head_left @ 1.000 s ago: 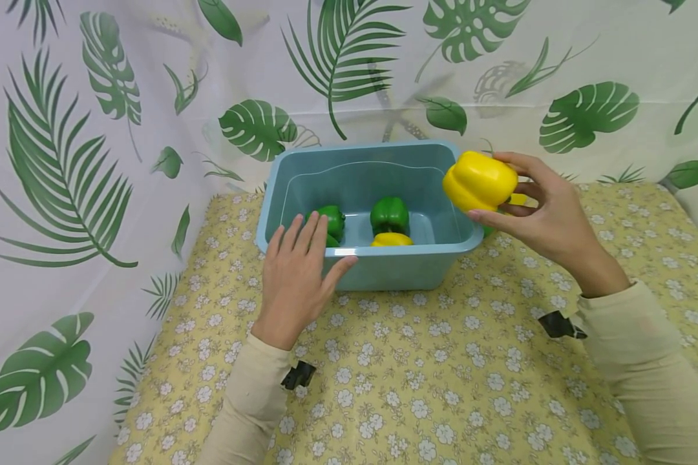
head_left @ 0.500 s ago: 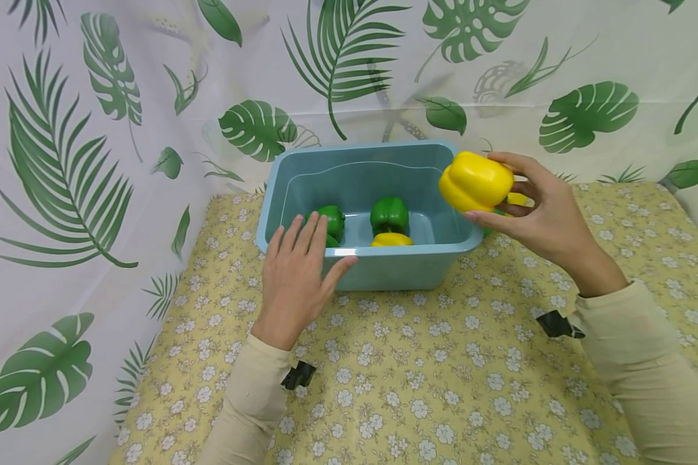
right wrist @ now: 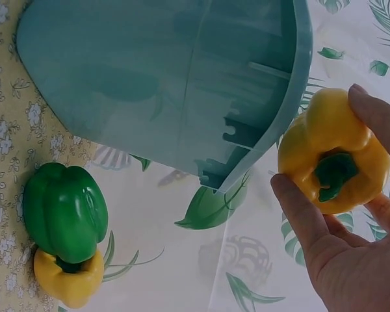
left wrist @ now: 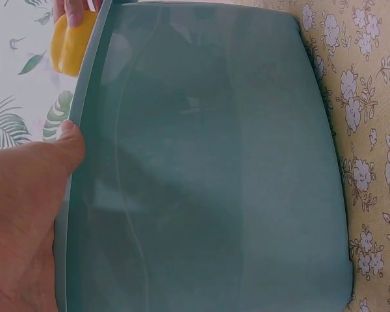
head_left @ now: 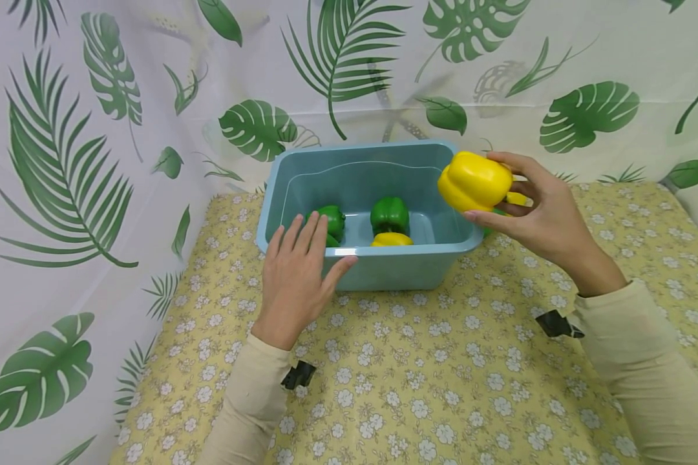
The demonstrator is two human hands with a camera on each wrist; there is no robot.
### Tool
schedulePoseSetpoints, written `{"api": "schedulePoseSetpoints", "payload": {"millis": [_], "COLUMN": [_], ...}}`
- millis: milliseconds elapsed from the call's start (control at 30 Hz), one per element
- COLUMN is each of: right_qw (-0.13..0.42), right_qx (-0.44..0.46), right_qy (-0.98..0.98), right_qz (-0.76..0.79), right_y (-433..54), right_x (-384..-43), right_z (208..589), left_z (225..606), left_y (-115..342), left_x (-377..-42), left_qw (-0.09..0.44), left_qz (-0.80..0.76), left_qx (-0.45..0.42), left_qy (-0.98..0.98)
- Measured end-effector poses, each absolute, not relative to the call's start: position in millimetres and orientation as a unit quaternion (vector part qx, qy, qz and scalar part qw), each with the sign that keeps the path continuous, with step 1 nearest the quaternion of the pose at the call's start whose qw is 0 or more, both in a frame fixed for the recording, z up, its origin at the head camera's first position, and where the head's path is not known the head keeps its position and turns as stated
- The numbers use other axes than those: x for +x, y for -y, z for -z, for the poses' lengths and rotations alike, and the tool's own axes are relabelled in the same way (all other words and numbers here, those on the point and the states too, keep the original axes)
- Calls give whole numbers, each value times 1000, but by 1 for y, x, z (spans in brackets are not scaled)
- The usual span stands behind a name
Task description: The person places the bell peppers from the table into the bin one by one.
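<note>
A yellow bell pepper (head_left: pixel 475 181) is held by my right hand (head_left: pixel 549 216) above the right rim of a blue-grey plastic bin (head_left: pixel 404 270). Thumb and fingers grip the pepper from its stem side; the green stem shows in the right wrist view. My left hand (head_left: pixel 296 278) rests over the bin's front rim at the left, fingers straight and thumb outside. Inside the bin lie a green bell pepper (head_left: pixel 390 215), another green pepper (head_left: pixel 333 221) partly behind my left fingers, and a yellow pepper (head_left: pixel 392 239) half hidden by the front rim.
Right of the bin, a green pepper (right wrist: pixel 65 211) and a yellow pepper (right wrist: pixel 69 278) sit on the table, mostly hidden by my right hand in the head view. A yellow floral cloth (head_left: pixel 384 374) covers the table. Leaf-printed sheeting (head_left: pixel 360 116) hangs behind and at the left.
My right hand has moved slightly left with the yellow bell pepper, a little further over the bin's rim. The left hand and the bin have stayed put.
</note>
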State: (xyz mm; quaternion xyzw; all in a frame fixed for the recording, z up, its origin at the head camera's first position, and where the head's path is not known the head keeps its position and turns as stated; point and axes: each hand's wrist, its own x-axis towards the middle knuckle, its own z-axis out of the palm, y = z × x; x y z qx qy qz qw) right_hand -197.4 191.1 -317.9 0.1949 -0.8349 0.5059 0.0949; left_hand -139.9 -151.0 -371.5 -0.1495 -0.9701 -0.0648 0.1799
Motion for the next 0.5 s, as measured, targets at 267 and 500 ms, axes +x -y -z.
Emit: {"api": "schedulePoseSetpoints", "payload": {"millis": [267,500], "right_qw": [92,92], "right_qx": [191,200], "right_qy": [835,832], "right_qz": [-508,-509], "right_y": [-190,-190], "right_x": [-196,-197], "right_z": [316,316], "left_z": [372,372], "left_y": [151,151], "left_x": [-140,-140], "left_qw": [192,194], "left_qz": [68,69], "left_qx": [-155,-157], "left_qy": [967,966]}}
